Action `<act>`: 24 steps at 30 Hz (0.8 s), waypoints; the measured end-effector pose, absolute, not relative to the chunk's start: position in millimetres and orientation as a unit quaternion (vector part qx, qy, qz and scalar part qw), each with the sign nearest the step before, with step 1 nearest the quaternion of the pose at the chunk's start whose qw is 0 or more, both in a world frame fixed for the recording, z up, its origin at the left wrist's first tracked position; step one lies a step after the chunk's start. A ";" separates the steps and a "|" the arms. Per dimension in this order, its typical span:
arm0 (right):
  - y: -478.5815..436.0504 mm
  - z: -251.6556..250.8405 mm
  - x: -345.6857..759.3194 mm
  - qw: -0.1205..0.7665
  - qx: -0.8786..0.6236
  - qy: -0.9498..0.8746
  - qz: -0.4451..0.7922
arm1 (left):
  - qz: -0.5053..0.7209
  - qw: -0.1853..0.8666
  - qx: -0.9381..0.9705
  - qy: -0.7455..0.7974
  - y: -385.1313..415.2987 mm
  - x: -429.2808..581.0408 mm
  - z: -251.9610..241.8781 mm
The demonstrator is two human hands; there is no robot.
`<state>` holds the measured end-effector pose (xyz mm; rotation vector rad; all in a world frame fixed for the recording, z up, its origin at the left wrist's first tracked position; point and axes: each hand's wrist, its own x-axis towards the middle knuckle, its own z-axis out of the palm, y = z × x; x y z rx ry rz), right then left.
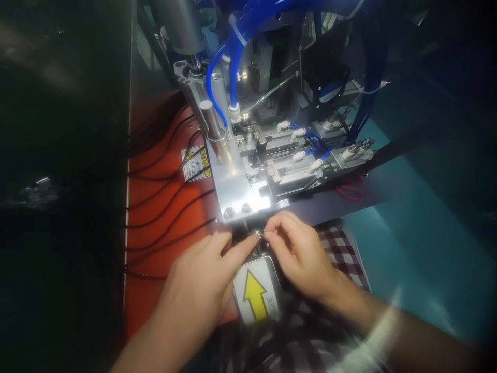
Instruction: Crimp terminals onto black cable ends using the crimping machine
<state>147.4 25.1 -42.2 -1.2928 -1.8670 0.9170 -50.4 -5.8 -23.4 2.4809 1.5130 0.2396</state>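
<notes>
**Left hand (202, 269) and right hand (303, 254) meet at a small shiny part (259, 235)**

In the head view, the small shiny part is a little below the centre of the frame, just in front of the metal plate (233, 194). The right thumb and forefinger are pinched nearly together on its edge; its exact shape is too small to tell. The left thumb reaches to it from the other side, but the other left fingers are partly hidden, so I cannot tell how far they are closed. Below, at the lower centre, there is a white plate with a yellow arrow (254, 294). Blue tubes (235, 52) curve at the upper centre, and black cables (171, 223) cross the orange surface (149, 311) at left.
</notes>
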 end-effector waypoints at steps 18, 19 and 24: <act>36.7 -32.5 145.9 0.241 -0.565 -0.535 0.580 | 0.075 0.118 0.847 0.512 -4.4 -49.6 -18.2; 39.6 -30.7 146.4 0.219 -0.559 -0.502 0.622 | 0.071 0.119 0.849 0.510 -4.1 -49.8 -17.2; 39.4 -29.9 149.9 0.256 -0.562 -0.509 0.599 | 0.077 0.110 0.857 0.498 -1.7 -48.7 -13.3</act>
